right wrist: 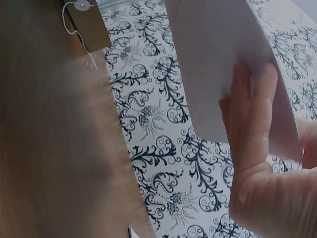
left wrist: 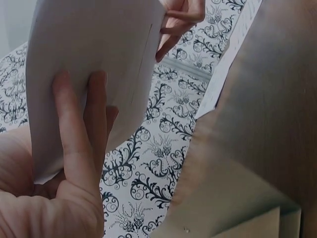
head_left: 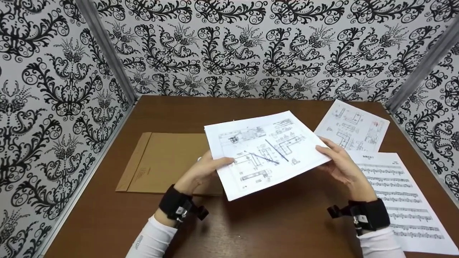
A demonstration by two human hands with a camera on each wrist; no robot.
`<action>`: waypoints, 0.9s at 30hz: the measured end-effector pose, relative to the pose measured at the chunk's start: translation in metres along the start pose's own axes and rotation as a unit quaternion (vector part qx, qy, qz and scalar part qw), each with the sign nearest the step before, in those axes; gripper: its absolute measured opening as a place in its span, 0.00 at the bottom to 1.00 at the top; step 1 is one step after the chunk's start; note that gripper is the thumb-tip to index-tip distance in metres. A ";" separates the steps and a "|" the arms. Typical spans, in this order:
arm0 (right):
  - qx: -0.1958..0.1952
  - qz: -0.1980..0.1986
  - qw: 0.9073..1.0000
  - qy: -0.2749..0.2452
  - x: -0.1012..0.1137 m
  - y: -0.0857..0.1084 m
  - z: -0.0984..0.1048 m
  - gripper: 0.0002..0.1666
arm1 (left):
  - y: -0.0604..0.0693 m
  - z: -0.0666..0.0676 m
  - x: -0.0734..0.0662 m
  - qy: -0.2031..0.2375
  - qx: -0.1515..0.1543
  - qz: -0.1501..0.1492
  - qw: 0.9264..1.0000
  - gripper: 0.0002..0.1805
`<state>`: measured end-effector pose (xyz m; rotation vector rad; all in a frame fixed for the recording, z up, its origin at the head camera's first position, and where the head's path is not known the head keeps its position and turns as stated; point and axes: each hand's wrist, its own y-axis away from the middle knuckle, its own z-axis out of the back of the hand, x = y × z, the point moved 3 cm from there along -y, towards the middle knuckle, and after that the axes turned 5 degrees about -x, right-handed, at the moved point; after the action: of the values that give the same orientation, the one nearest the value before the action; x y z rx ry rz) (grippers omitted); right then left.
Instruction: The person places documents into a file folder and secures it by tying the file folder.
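While the left hand and right hand, half-closed, pinched the pen-marked drawing above the table, the step seemed mid-air handling, any next move needing both edges steady.

Stack of sheets, raised between left hand and right hand, blocks the air over mid-surface. Bare surface opens between the forearms in front and behind the sheets, up to the patterned back wall. A flat brown envelope lies left; sheet music and a loose drawing lie low at right, passable from above.
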<state>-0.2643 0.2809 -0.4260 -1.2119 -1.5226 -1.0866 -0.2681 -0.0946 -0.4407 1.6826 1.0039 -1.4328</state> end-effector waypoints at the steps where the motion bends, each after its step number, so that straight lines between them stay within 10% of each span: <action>1: 0.024 -0.002 1.000 -0.004 0.000 0.000 0.001 0.20 | 0.001 0.002 0.000 -0.003 0.004 0.002 1.000 0.29; 14: 0.275 -0.025 0.960 -0.040 -0.006 -0.001 0.010 0.29 | 0.008 0.012 0.001 0.027 0.084 0.029 0.996 0.25; 20: 0.305 -0.032 0.951 -0.041 -0.006 0.002 0.006 0.31 | 0.010 0.014 0.001 0.035 0.122 0.054 0.990 0.27; 27: 0.275 -0.027 0.961 -0.007 -0.007 0.005 0.000 0.28 | 0.010 0.013 0.001 0.034 0.137 0.057 0.988 0.26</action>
<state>-0.2584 0.2802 -0.4324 -0.7925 -1.7245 -0.6186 -0.2650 -0.1104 -0.4429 1.9637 0.7575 -1.4999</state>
